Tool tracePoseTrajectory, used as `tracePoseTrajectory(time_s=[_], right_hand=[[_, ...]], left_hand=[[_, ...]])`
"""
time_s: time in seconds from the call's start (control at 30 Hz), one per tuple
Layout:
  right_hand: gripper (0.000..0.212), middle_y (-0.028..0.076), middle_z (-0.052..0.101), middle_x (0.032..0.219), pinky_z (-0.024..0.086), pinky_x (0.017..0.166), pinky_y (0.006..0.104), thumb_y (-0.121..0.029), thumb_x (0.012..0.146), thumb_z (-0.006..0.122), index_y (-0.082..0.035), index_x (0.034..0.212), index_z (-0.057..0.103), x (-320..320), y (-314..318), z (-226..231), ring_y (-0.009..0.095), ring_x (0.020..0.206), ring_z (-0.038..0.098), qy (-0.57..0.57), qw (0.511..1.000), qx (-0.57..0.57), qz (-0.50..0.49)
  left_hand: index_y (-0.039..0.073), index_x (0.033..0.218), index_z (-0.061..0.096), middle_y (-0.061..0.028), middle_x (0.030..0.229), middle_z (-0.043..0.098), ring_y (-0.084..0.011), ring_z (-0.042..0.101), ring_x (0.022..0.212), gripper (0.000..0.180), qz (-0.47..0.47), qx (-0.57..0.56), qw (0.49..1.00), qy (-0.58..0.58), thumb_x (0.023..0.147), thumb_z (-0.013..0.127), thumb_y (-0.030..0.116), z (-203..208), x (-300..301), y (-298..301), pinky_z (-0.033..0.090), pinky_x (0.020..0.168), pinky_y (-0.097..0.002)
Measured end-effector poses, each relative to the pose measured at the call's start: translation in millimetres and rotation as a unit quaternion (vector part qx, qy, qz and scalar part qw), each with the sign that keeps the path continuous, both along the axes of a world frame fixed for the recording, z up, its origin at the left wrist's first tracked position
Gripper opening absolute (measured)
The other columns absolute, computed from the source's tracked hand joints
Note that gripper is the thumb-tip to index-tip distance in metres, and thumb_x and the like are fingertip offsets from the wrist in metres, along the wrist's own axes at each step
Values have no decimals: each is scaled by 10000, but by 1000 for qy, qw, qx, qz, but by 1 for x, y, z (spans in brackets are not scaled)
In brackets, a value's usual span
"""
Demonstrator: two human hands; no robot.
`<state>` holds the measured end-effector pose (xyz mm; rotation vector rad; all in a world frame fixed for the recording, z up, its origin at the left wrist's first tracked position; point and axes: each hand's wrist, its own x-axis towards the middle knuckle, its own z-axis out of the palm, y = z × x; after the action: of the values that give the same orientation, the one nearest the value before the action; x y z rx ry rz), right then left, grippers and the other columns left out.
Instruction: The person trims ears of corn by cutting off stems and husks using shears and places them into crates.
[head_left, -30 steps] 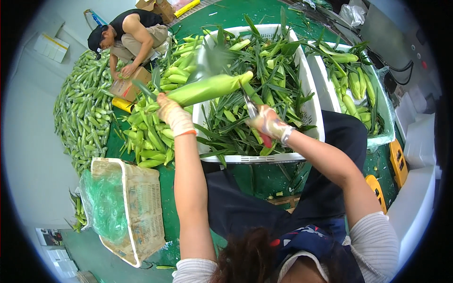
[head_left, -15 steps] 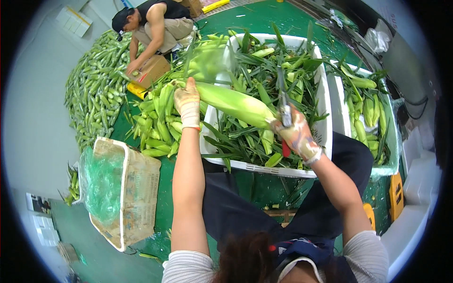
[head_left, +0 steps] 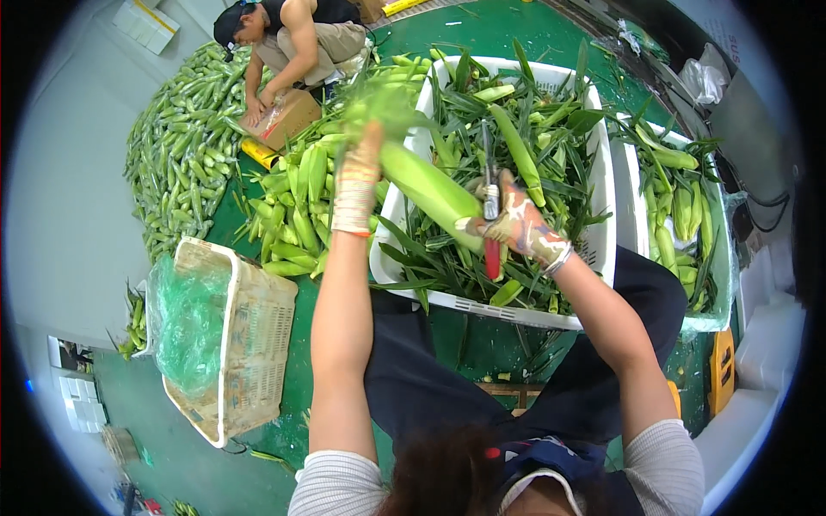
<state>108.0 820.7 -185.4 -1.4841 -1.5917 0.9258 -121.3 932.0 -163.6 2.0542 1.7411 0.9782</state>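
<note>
An ear of corn [head_left: 430, 191] in its pale green husk slants between my two gloved hands, above a white crate. My left hand [head_left: 358, 185], partly smeared by motion, is closed round its upper left end, where green leaves blur. My right hand [head_left: 521, 222], in a patterned glove, grips pruning shears [head_left: 491, 205] with a red handle, their dark blades pointing away from me. The thumb side of this hand also touches the corn's lower right end. Below lies the white crate [head_left: 607, 232], filled with cut leaves and some husked ears.
Left of the crate spreads a pile of corn ears [head_left: 297, 215]; behind it lies a heap of wrapped ears [head_left: 176, 155]. A person [head_left: 297, 43] squats by a cardboard box [head_left: 288, 119]. A basket with green plastic [head_left: 258, 344] stands left, another corn-filled crate [head_left: 718, 241] right.
The corn ear has tilted more steeply, its right end dropping and shifting left. My right hand has moved left with the shears. The other person's hands have shifted on the box.
</note>
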Motion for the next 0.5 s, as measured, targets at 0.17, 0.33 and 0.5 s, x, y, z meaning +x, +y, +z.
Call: tracePoseTrajectory(time_s=[0.17,0.33,0.5], right_hand=[[667,146,608,905,491,743,355,-313,619,809,-1,1088,452,-31,-32,-28,277,803,604,149,987,37,-48],[694,91,554,877,470,722,339,-373,637,803,-29,1116,437,-9,-39,-24,219,776,552,79,994,-53,51],[512,10,524,791,444,693,264,-328,702,796,-67,944,428,45,-34,-11,111,761,507,192,954,-148,179]], left_hand=[[19,1081,596,-82,910,651,-150,597,815,451,-224,-98,948,-205,856,576,409,-3,53,-46,473,783,-269],[-17,1139,513,-83,849,650,-153,610,772,472,-231,-220,883,-345,749,680,190,-11,57,-59,487,739,-265],[-7,1118,524,-87,830,654,-157,614,743,463,-246,-293,879,-286,745,671,225,-16,53,-59,488,721,-266]])
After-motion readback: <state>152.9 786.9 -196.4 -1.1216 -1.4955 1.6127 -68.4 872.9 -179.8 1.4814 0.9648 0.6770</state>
